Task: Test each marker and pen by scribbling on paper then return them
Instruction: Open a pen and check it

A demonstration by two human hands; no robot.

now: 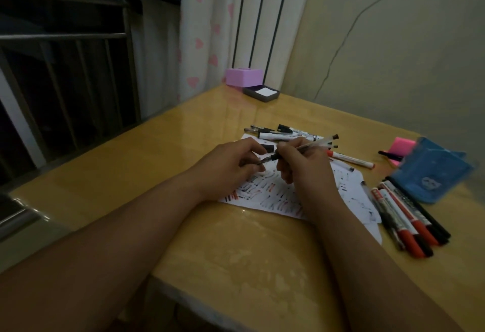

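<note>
My right hand grips a clear pen with its tip pointing left, above a white sheet of paper covered in red and black scribbles. My left hand is curled next to the pen's tip and pinches a small dark piece there, likely its cap. Several pens and markers lie behind the hands. A row of red and black markers lies to the right of the paper.
A blue pencil case and a pink sticky-note pad sit at the right on the wooden table. A pink box and a dark tray stand at the far corner. A window railing is at the left.
</note>
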